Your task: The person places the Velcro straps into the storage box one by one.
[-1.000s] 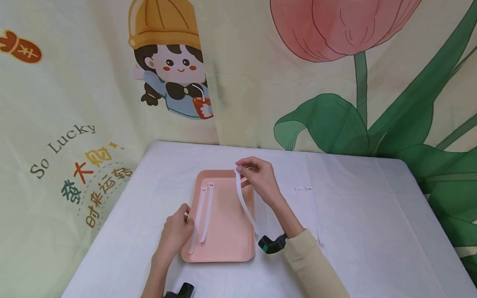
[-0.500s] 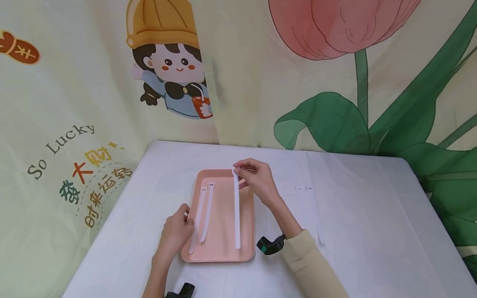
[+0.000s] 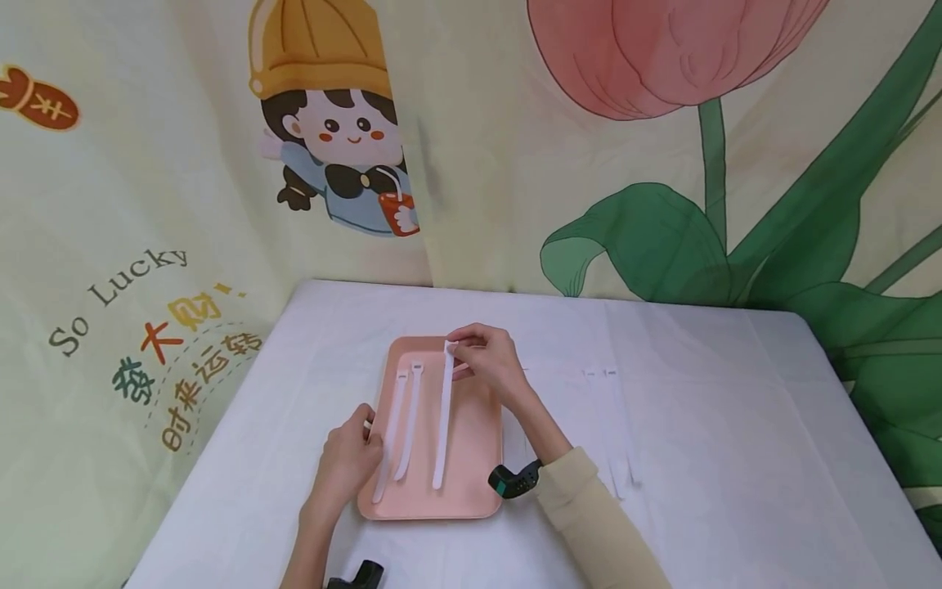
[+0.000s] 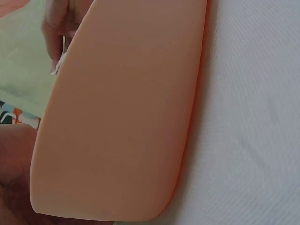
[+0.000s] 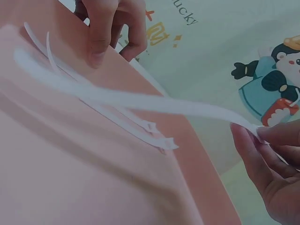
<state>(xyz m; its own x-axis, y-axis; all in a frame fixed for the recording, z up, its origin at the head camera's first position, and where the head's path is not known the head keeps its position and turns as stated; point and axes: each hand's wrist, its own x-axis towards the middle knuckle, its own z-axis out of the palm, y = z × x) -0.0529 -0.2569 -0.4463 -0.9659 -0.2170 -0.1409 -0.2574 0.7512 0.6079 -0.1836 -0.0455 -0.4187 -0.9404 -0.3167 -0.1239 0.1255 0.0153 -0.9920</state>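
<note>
Fingers [image 3: 459, 350] pinch a long white cable tie [image 3: 443, 425] over the pink tray [image 3: 478, 458].

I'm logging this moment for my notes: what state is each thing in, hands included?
pink tray: flat on the table, left edge gripped.
two cable ties: unfastened, lying straight in the tray.
third cable tie: unfastened, head end pinched, tail on the tray.
cable ties on the table: loose, right of the tray.
left hand: holds the tray.
right hand: pinches the third cable tie.
</note>
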